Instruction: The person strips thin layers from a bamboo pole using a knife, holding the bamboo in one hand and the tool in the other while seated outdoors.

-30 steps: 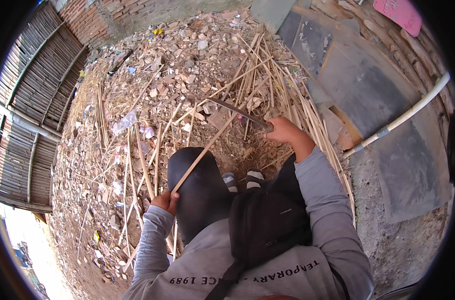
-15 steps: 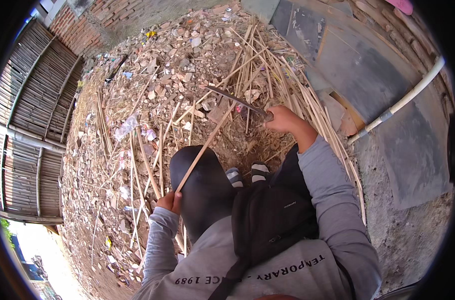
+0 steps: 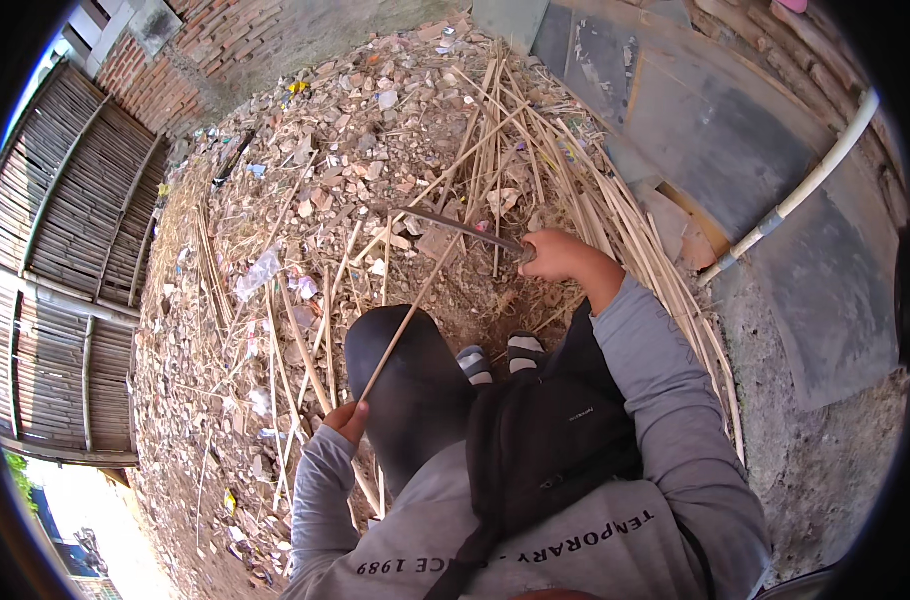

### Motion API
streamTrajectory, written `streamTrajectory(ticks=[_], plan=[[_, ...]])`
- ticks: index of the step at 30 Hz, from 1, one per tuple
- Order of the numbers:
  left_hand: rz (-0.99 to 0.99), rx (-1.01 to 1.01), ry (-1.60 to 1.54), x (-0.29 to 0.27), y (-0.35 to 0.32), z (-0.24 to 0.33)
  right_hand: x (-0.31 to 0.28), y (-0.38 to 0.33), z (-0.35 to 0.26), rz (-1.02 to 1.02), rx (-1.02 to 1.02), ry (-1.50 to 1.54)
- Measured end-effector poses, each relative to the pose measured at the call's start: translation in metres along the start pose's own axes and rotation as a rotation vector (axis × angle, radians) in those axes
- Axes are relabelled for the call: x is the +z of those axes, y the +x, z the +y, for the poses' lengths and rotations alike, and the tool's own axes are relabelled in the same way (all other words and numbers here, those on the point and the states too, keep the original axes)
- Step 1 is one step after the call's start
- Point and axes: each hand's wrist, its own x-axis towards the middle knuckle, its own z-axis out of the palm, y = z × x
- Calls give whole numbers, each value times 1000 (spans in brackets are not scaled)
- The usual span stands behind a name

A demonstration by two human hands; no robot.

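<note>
My left hand [image 3: 346,419] grips the near end of a long thin bamboo stick [image 3: 412,312] that slants up and away over my knee [image 3: 400,372]. My right hand [image 3: 558,256] is shut on the handle of a long dark knife [image 3: 447,222], whose blade points left and rests across the stick near its far end. My feet in sandals [image 3: 500,356] show between my knees.
A heap of split bamboo strips [image 3: 535,150] lies ahead and to the right on rubble and broken brick [image 3: 325,170]. A woven bamboo fence [image 3: 65,260] stands at left, a brick wall [image 3: 195,50] beyond. Grey slabs [image 3: 715,140] and a white pipe [image 3: 805,185] lie at right.
My right hand and the knife have moved slightly left along the stick. The left hand keeps its hold.
</note>
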Motion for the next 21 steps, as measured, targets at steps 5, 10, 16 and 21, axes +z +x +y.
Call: streamTrajectory(ticks=[5,10,16,21], plan=[[7,-16,-5,-2,-3,1,17,-13,-35,-223,-205,-191],[9,-23,-71,4,6,-10,13,7,-6,-121,-124,16],[-22,-63,-47,1,3,8,10,8,6,77,-24,24],[-119,-112,143,-6,-6,27,11,-9,-21,-170,-136,-78]])
